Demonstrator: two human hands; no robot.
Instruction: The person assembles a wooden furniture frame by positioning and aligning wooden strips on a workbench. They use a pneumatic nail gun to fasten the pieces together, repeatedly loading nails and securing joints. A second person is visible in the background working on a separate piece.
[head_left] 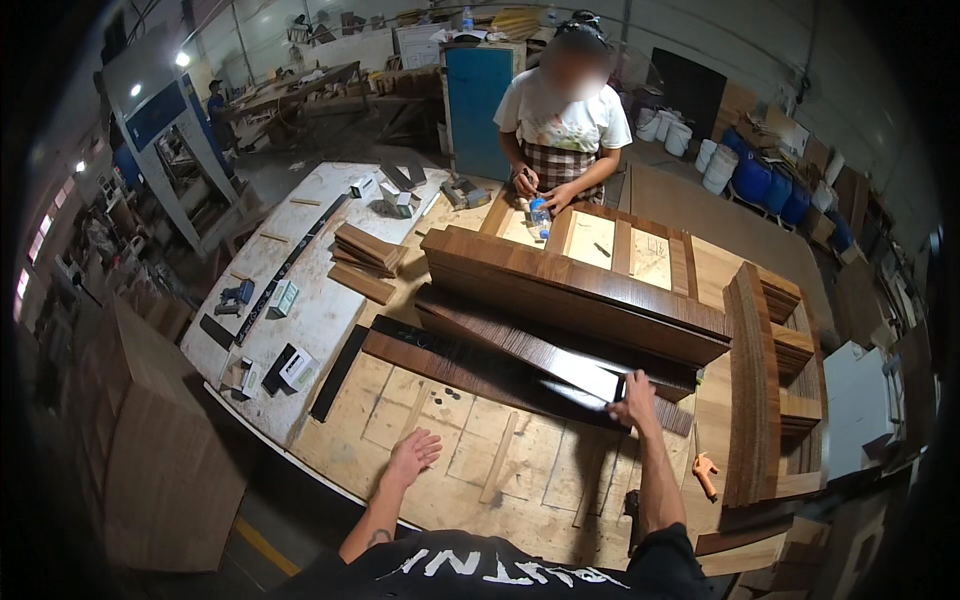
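My right hand (632, 400) is closed at the near right end of a dark brown wooden board (505, 335), which lies tilted across other boards and shines with reflected light. Below it, another dark board (430, 362) lies flat on the table. My left hand (413, 457) hovers over the pale wooden worktop (470, 470), fingers spread and nothing in them. Just beyond the tilted board stands a tall stack of brown boards (570, 285). An orange air blow gun (706, 475) rests to the right of my right forearm.
Across the table a person (565, 130) handles a small blue-and-clear bottle (540, 212). Stacked slats (750, 390) stand at the right edge. To the left, a white board surface (290, 240) carries small boxes (290, 368), a nail gun (235, 297) and short wood pieces (365, 255).
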